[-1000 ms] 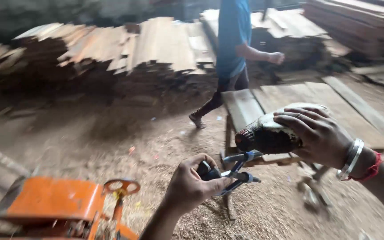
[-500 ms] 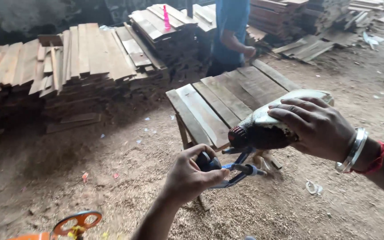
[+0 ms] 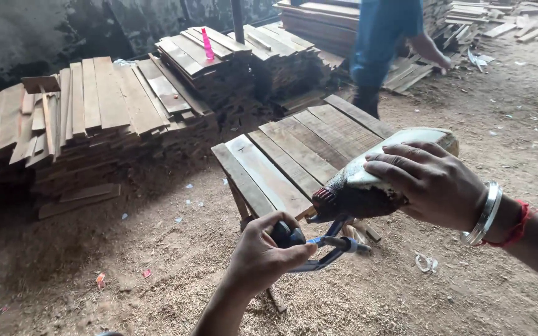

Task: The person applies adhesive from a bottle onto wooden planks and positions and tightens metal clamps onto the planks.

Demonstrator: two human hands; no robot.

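Two hands are on one power tool (image 3: 368, 186), a hand drill or the like with a pale, worn body and a dark nose, held in the air just in front of the near edge of the slatted wooden tabletop (image 3: 294, 158). My right hand (image 3: 434, 183) lies closed over the top of its body. My left hand (image 3: 263, 252) is curled shut around a blue-handled key or small tool (image 3: 325, 246) just under the nose, nearer to me than the tabletop.

As I judge it, I am only fitting or tightening something at the nose; no board on the tabletop shows any mark of work, so the real job is still to come.

Compared with half a second ago, both hands keep the same hold, and the tabletop sits a little farther left in my view. Beyond the tabletop's far end a person in blue (image 3: 384, 37) bends by the stacked planks (image 3: 101, 106), as before.
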